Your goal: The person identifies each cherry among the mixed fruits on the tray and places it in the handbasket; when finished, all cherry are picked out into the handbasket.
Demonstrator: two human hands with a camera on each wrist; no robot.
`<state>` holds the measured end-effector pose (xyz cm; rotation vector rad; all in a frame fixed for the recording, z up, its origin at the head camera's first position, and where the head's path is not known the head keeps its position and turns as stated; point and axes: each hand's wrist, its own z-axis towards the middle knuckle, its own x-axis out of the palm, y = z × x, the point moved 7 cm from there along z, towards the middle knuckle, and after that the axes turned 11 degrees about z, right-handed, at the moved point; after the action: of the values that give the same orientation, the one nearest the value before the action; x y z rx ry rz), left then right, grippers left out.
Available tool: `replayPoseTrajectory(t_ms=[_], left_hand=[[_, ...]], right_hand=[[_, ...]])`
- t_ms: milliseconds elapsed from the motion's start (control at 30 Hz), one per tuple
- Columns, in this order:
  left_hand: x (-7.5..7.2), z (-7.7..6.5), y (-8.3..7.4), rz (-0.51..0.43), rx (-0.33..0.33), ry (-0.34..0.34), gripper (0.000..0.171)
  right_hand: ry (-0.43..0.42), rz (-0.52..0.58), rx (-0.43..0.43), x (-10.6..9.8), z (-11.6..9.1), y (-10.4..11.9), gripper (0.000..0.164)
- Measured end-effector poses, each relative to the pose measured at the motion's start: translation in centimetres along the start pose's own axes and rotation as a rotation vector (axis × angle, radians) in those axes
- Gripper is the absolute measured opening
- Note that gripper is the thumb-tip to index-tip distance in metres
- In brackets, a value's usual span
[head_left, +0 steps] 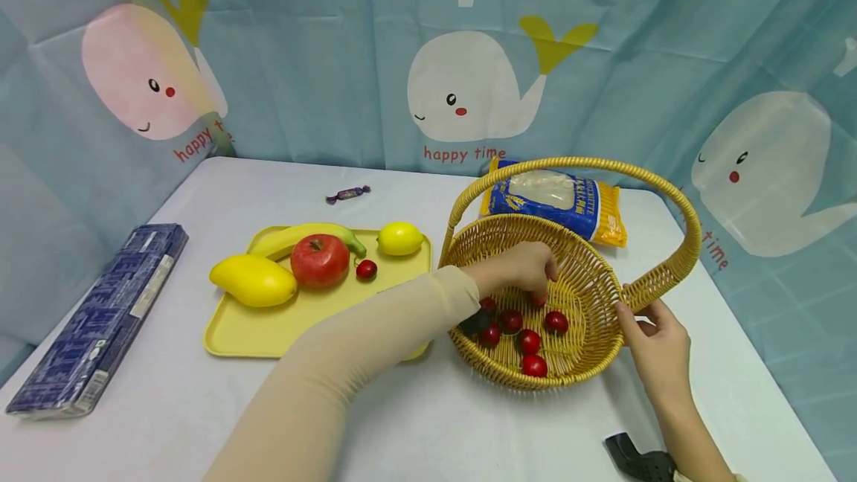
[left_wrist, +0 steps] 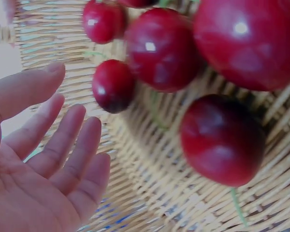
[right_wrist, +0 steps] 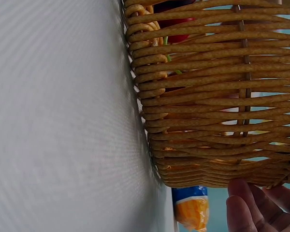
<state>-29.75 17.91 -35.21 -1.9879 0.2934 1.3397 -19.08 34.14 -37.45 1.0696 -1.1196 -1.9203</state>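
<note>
A round wicker basket with an arched handle stands on the table, with several red cherries at its bottom. My left hand reaches down inside it, a cherry showing right by its fingertips in the head view. In the left wrist view the left fingers are loosely extended beside the cherries, with nothing between them and the thumb. My right hand holds the basket rim at the right foot of the handle, thumb on the rim. Its fingertips show against the wicker wall in the right wrist view.
Left of the basket, a yellow tray bears a mango, a banana, a red apple, a lemon and one cherry. A noodle bag lies behind the basket. A wrapped candy and a blue package lie farther left.
</note>
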Motion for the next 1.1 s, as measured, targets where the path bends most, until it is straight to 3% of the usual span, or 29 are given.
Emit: replayPoseTrajectory(t_ms=[300,467,567,667,800,1000,1100], left_hand=[[-2.8,-2.7,-2.6,-0.137,0.176,-0.005,0.028],[-4.2,-6.4,-4.1,-0.215,0.308,-0.005,0.029],[-5.0,-9.4,-4.0,-0.254,0.351,-0.010,0.031],[-5.5,-12.2,-3.1,-0.300,0.380,-0.018,0.032],[-5.9,-15.2,-0.7,-0.375,0.380,-0.048,0.031],[-6.5,-18.6,3.8,-0.444,0.315,-0.132,0.034],[-7.2,-19.6,6.5,-0.435,0.261,-0.214,0.034]], right_hand=[[0.006,0.010,-0.009,0.0,0.0,-0.2,0.037],[0.005,0.007,0.017,0.0,0.0,-0.2,0.036],[0.002,-0.002,0.030,0.0,-0.1,0.0,0.036],[0.008,-0.007,0.015,0.0,-0.1,-0.1,0.037],[0.004,-0.001,0.006,-0.1,-0.1,-0.3,0.038],[0.005,-0.012,0.030,0.0,-0.1,0.0,0.037],[0.005,-0.017,0.040,0.0,-0.1,0.0,0.036]])
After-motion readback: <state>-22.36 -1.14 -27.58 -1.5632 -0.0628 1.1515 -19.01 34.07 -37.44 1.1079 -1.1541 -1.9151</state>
